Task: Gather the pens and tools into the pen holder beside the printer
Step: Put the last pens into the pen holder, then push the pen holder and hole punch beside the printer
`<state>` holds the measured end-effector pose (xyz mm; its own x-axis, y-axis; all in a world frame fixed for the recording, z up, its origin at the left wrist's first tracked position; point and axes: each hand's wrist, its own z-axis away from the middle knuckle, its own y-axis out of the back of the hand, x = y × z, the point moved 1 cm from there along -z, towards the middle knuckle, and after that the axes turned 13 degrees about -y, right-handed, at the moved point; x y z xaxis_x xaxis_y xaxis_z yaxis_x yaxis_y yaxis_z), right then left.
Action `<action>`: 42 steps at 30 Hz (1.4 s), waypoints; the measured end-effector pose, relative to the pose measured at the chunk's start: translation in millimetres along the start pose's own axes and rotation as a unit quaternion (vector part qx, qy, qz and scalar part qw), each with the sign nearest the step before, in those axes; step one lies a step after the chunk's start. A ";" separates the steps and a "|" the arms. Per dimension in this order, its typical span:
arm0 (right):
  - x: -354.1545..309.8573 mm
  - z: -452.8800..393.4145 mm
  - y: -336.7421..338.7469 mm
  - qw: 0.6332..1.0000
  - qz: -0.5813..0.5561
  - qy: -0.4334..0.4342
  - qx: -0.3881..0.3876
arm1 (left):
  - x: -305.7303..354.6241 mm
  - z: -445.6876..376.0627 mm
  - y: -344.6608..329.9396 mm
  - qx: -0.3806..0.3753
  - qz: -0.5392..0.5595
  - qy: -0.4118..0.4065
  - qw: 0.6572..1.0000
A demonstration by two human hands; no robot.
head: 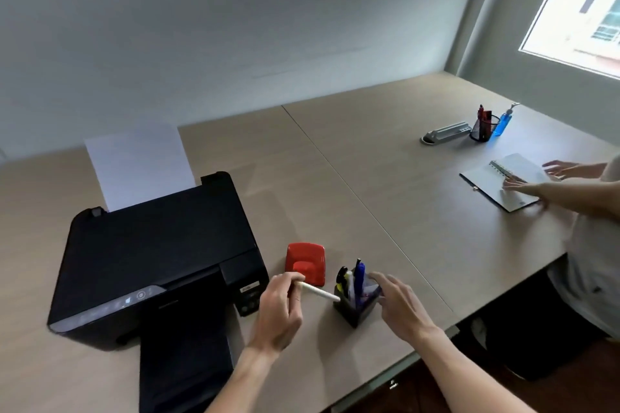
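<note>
Left hand (280,308) pinched; right hand (397,303) spread

A wide wood-grain desk (385,151) fills the room's corner — two tops joined along a thin seam that runs from its far edge toward its near edge. Plain pale walls (235,17) rise behind it, bare and evenly lit. At the upper right a window (583,10) lets in bright daylight. Below the desk's near right corner lies dark floor (469,389).

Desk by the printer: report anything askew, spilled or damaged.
Nothing stands out. The pen holder stands upright beside the printer; the left hand holds a white pen at its rim, the right hand open beside it. No spills.
</note>
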<state>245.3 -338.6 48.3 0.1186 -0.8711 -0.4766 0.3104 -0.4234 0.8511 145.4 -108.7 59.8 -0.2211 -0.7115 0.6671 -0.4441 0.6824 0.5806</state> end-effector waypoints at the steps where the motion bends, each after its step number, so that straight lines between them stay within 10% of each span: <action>1: 2.1 3.7 -1.8 1.000 -0.021 -0.021 0.005 | 3.3 -6.5 -4.8 -0.006 0.002 -0.012 1.000; 15: 44.4 16.8 -12.3 0.977 -0.052 -0.208 -0.024 | 7.2 -37.8 -77.4 -0.158 -0.031 -0.083 0.983; 27: 19.0 -0.1 -36.6 0.978 -0.110 -0.176 -0.038 | -29.9 -43.6 -46.6 -0.063 -0.087 0.051 0.993; 42: 39.6 -15.1 -26.0 0.972 -0.169 -0.161 0.001 | -73.1 -111.7 -102.4 -0.271 -0.271 0.058 0.922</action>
<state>256.2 -358.4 4.0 -0.2919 -0.7149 -0.6354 0.2783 -0.6991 0.6587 304.0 -107.8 3.7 0.0146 -0.9710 0.2384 0.0445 0.2389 0.9700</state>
